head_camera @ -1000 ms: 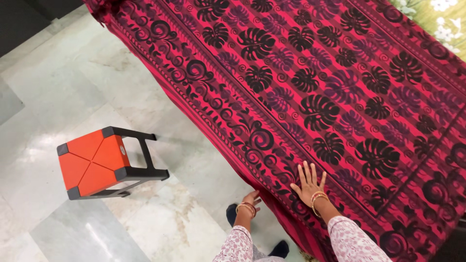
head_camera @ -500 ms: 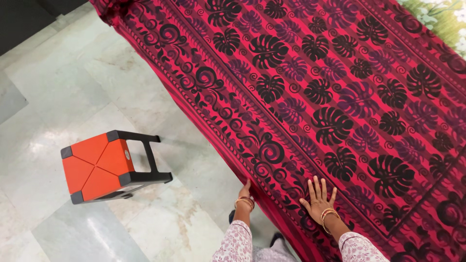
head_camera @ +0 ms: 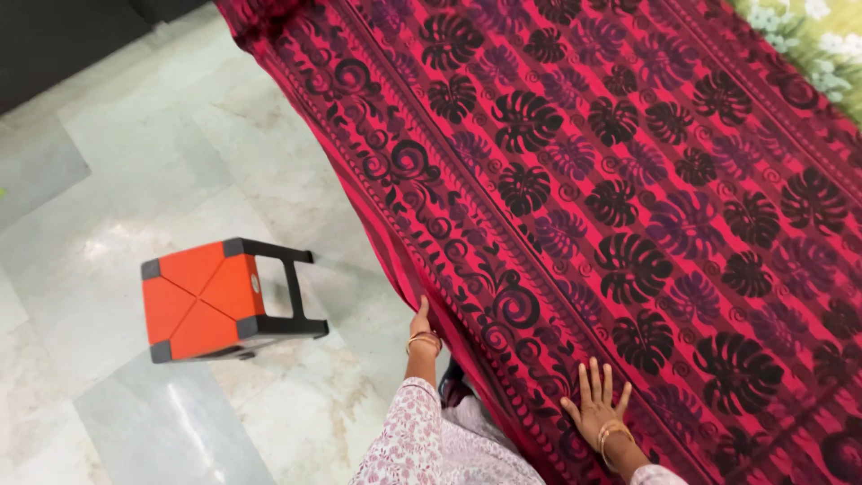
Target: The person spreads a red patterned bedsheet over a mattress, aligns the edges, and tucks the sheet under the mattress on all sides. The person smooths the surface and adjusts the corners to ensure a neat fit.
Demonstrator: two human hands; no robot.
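Cloth: we see a long red cloth (head_camera: 628,180) with black leaf and swirl prints, spread over a raised surface, its long axis running from upper left to lower right.
Stool: orange-topped stool (head_camera: 202,301) stands on the floor beside it.
Right hand: our right hand (head_camera: 597,409) lies flat, fingers spread, on the cloth.
Left hand: our left hand (head_camera: 420,321) touches the hanging edge; we cannot tell its grip.

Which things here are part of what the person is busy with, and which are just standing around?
In use:
- red cloth with black leaf print
- left hand, at the cloth's hanging edge
- right hand, flat on the cloth

Just standing about:
- orange stool with black legs
- marble floor
- flowered sheet at the far corner
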